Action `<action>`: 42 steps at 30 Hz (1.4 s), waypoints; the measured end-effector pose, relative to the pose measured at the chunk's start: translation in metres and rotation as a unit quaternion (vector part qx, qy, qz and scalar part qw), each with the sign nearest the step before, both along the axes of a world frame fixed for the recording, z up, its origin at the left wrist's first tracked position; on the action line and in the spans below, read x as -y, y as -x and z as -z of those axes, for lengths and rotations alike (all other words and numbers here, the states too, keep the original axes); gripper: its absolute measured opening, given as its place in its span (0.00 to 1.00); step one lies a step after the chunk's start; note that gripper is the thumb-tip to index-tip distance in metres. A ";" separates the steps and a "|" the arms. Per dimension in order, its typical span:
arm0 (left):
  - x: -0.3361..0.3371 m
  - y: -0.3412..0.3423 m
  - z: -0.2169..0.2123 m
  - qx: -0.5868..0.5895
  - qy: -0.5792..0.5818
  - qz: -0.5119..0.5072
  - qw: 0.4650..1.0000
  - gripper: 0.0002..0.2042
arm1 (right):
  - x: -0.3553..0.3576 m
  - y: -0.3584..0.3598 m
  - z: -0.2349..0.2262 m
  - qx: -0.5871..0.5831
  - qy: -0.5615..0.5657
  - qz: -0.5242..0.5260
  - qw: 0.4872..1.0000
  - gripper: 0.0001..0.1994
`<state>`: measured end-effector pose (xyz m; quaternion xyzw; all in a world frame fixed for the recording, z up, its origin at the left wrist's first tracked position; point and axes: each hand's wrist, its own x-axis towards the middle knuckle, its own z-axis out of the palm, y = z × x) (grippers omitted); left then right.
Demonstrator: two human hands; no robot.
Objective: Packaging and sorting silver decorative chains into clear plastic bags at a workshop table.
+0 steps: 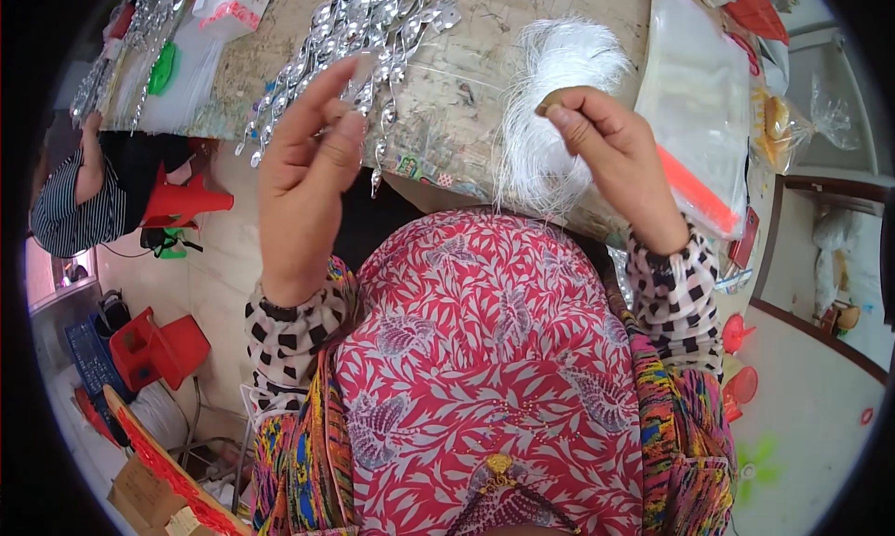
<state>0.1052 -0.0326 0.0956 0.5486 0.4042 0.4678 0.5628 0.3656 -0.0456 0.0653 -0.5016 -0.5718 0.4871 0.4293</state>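
Observation:
A thin white thread (457, 77) runs nearly straight across between my two raised hands, above the table. My left hand (312, 172) is closed on its left end, the index finger extended and the thumb bent; the exact grip is hard to make out. At the other end, my right hand (611, 144) pinches the thread between thumb and forefinger, with a brownish covering at the fingertip. Below and beside the right hand lies a loose bundle of white threads (541, 154). Behind my left hand, strings of silvery faceted beads (401, 23) spread over the table, some hanging past its edge.
Clear plastic bags (695, 79) lie on the worn table (475, 33) at right. More silvery strings (144, 14), a green item (162, 68) and a white box (238, 0) are far left. Another person (79, 200) sits there near a red stool (182, 200). Another red stool (160, 348) stands lower left.

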 end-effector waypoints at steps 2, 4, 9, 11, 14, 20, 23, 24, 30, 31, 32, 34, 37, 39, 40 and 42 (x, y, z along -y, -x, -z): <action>-0.002 0.006 0.002 -0.046 -0.044 -0.081 0.995 0.20 | -0.015 -0.014 0.008 0.149 -0.081 0.002 0.986 0.09; -0.003 0.015 0.001 -0.043 -0.050 -0.084 0.994 0.20 | -0.032 -0.023 0.005 0.234 -0.155 0.020 0.960 0.07; -0.001 0.010 0.000 -0.175 -0.126 -0.108 0.970 0.18 | -0.054 -0.003 -0.004 0.319 -0.397 0.023 0.860 0.09; -0.005 0.007 0.008 -0.275 -0.248 -0.058 0.927 0.17 | -0.060 0.010 0.014 0.293 -0.379 -0.068 0.875 0.10; -0.001 0.001 0.017 -0.321 -0.198 0.002 0.926 0.18 | -0.048 0.019 0.026 0.205 -0.239 -0.133 0.940 0.12; 0.009 -0.009 0.017 -0.425 -0.159 0.064 0.889 0.20 | -0.045 -0.041 0.019 0.072 -0.105 0.017 0.992 0.14; 0.011 -0.009 0.020 -0.449 -0.182 0.072 0.872 0.19 | -0.033 -0.036 0.015 0.064 -0.073 0.066 0.993 0.13; 0.011 -0.010 0.018 -0.458 -0.184 0.082 0.866 0.19 | -0.028 -0.030 0.014 0.072 -0.063 0.069 0.993 0.13; 0.015 -0.014 0.017 -0.480 -0.201 0.091 0.849 0.21 | -0.010 0.013 0.018 0.126 -0.107 -0.039 0.985 0.10; 0.015 -0.015 0.017 -0.489 -0.210 0.091 0.841 0.21 | -0.010 0.015 0.016 0.156 -0.130 -0.051 0.978 0.09; 0.015 -0.016 0.016 -0.489 -0.210 0.092 0.841 0.21 | -0.010 0.017 0.015 0.186 -0.152 -0.063 0.969 0.09; 0.018 -0.017 0.014 -0.509 -0.215 0.087 0.829 0.21 | -0.009 0.021 0.015 0.200 -0.169 -0.066 0.963 0.08; 0.019 -0.016 0.016 -0.534 -0.226 0.099 0.809 0.22 | -0.006 0.026 0.015 0.224 -0.198 -0.070 0.952 0.08; 0.019 -0.017 0.015 -0.537 -0.234 0.104 0.804 0.22 | -0.005 0.029 0.015 0.236 -0.209 -0.068 0.947 0.07; 0.020 -0.018 0.015 -0.542 -0.240 0.108 0.798 0.23 | -0.005 0.030 0.017 0.241 -0.214 -0.072 0.944 0.07; 0.022 -0.018 0.013 -0.547 -0.238 0.118 0.794 0.22 | -0.004 0.032 0.019 0.247 -0.220 -0.077 0.941 0.06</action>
